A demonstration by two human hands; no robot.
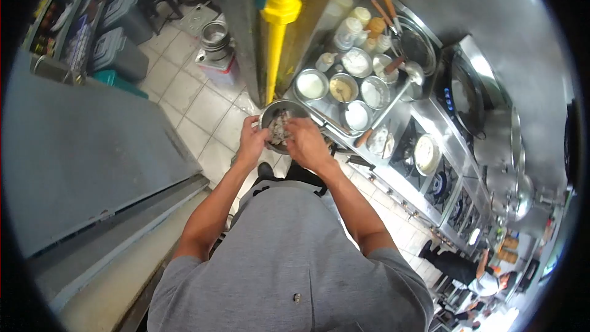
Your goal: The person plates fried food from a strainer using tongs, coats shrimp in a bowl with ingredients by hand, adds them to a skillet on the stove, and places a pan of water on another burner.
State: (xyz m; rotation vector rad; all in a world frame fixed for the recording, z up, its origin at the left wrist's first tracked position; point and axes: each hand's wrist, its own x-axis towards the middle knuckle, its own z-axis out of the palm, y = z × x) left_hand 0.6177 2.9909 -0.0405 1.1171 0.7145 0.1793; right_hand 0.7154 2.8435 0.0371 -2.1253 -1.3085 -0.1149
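A round metal bowl (297, 108) is held in front of my waist, above the tiled floor. Greyish-white food pieces (280, 128) with darker bits lie inside it; I cannot tell what kind they are. My left hand (251, 142) grips the bowl's left rim, thumb toward the inside. Over the right side of the bowl, my right hand (308, 142) reaches in with curled fingers at the food pieces. Its fingertips are partly hidden, and what they pinch does not show clearly.
Bowls of white powder (312, 85) and a bowl of yellowish paste (342, 89) stand on the steel counter, near a ladle (413, 74). A stove (437, 184) holds a pan (426, 155). A yellow pipe (278, 43) rises ahead. Another person (470, 267) stands far right.
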